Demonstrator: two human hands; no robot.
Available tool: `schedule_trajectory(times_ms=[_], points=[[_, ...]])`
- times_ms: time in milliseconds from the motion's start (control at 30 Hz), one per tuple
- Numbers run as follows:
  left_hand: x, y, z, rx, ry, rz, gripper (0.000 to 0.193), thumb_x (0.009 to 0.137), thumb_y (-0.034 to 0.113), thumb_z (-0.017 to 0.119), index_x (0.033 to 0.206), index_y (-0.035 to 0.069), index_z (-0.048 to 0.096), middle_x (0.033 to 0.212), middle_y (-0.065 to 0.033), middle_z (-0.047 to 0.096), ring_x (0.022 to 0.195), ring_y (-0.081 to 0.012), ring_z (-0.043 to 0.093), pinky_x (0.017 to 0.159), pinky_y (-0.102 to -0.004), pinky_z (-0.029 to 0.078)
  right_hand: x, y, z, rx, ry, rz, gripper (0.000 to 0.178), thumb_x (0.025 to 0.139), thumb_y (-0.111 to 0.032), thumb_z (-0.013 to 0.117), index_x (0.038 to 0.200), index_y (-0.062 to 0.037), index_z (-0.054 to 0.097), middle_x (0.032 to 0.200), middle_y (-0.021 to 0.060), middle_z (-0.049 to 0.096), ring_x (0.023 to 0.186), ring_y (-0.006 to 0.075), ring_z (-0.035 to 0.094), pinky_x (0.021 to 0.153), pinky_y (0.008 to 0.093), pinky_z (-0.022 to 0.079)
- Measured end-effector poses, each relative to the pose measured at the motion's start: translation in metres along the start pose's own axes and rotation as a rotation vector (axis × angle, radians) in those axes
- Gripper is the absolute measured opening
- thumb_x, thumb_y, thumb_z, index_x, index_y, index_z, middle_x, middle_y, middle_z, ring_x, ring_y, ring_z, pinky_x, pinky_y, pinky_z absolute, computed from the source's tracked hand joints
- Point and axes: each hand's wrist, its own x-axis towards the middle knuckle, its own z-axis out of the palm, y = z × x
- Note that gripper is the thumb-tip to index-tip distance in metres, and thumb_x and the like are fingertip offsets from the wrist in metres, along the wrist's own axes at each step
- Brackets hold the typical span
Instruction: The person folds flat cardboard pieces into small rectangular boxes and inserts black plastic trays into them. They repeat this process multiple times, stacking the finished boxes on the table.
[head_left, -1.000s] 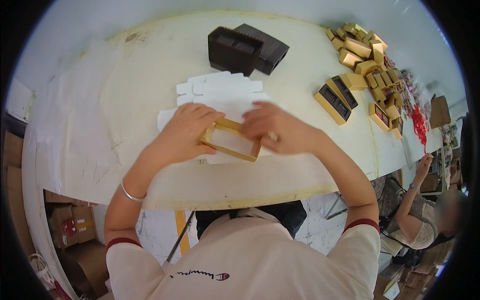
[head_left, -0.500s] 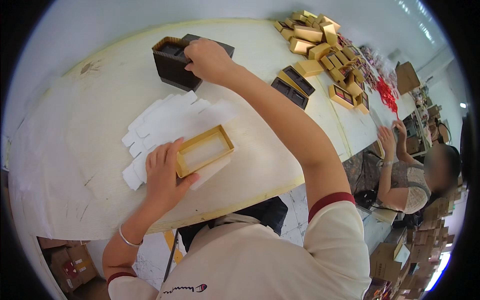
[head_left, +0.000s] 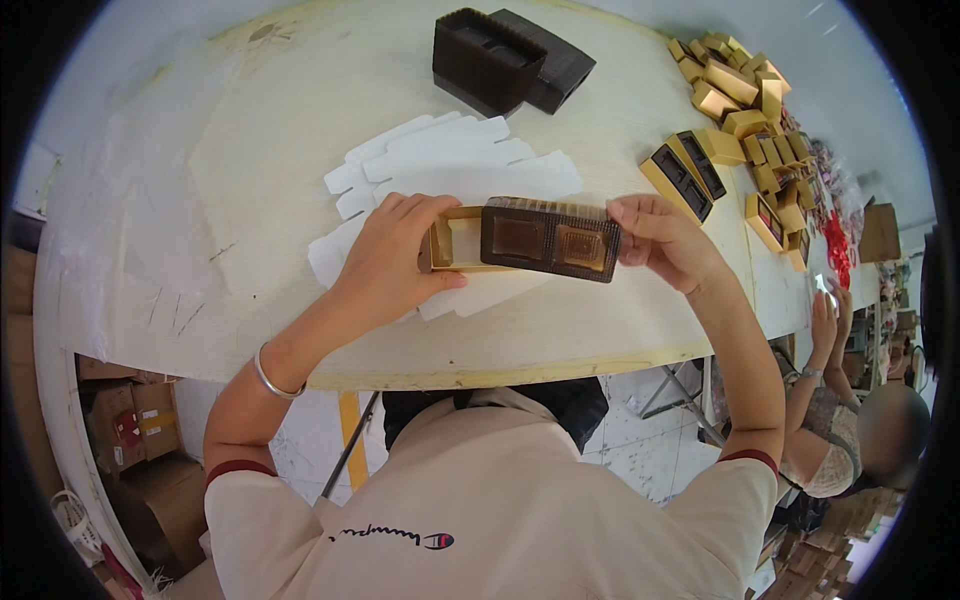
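My left hand (head_left: 390,250) grips the left end of an open gold box (head_left: 455,241), with thumb at the near wall and fingers at the far wall. A dark brown plastic tray (head_left: 550,240) with two square wells is pinched at its right end by my right hand (head_left: 665,240). The tray lies slanted over the box and hides most of its inside; whether they touch I cannot tell. White flat cardboard blanks (head_left: 450,160) are spread beneath and beyond the box. Farther off stand stacks of the same dark trays (head_left: 485,65).
Gold boxes with dark trays in them (head_left: 680,180) lie to the right. Behind them is a heap of gold boxes (head_left: 745,90), with red ribbon (head_left: 838,250) beyond. A co-worker's hands (head_left: 830,310) are at the table's right end. Clear plastic sheeting (head_left: 110,200) covers the left side.
My right hand has come back from the tray stack with one tray, now over the gold box. My left hand still holds the box. The whole view has shifted.
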Motion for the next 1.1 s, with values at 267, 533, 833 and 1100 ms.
schedule_trajectory(times_ms=[267, 533, 833, 1100], points=[[-0.002, 0.006, -0.002, -0.069, -0.028, -0.07, 0.074, 0.069, 0.008, 0.08, 0.134, 0.011, 0.044, 0.123, -0.0108, 0.051, 0.111, -0.0288, 0.05, 0.092, -0.0364, 0.047, 0.008, -0.014, 0.003, 0.009, -0.053, 0.249, 0.029, 0.09, -0.03, 0.065, 0.079, -0.0033, 0.062, 0.063, 0.0007, 0.057, 0.048, 0.0074, 0.044, 0.044, 0.0203, 0.033], [0.002, 0.018, 0.0, -0.02, -0.129, 0.037, 0.069, 0.072, 0.008, 0.076, 0.134, 0.012, 0.045, 0.116, -0.0113, 0.05, 0.099, -0.029, 0.054, 0.083, -0.0355, 0.047, 0.017, 0.001, 0.019, -0.169, 0.033, 0.155, 0.033, 0.093, -0.035, 0.06, 0.092, -0.0019, 0.06, 0.075, 0.0039, 0.059, 0.055, 0.0104, 0.049, 0.05, 0.0226, 0.037], [0.007, 0.009, -0.007, -0.154, -0.17, -0.023, 0.073, 0.071, 0.006, 0.076, 0.136, 0.012, 0.044, 0.118, -0.0102, 0.049, 0.097, -0.0292, 0.055, 0.083, -0.0356, 0.048, 0.0, 0.017, 0.023, -1.295, -0.069, -0.734, 0.057, 0.074, -0.024, 0.075, 0.124, -0.005, 0.057, 0.109, 0.0153, 0.053, 0.092, 0.0263, 0.057, 0.082, 0.0348, 0.048], [0.006, 0.01, -0.005, 0.0, -0.171, -0.001, 0.076, 0.071, 0.007, 0.077, 0.138, 0.015, 0.042, 0.129, -0.0114, 0.046, 0.106, -0.0309, 0.053, 0.089, -0.0376, 0.047, 0.01, 0.014, 0.035, -1.389, -0.172, -0.827, 0.058, 0.075, -0.029, 0.072, 0.124, -0.0027, 0.057, 0.118, 0.0175, 0.052, 0.093, 0.0307, 0.059, 0.079, 0.0368, 0.051]])
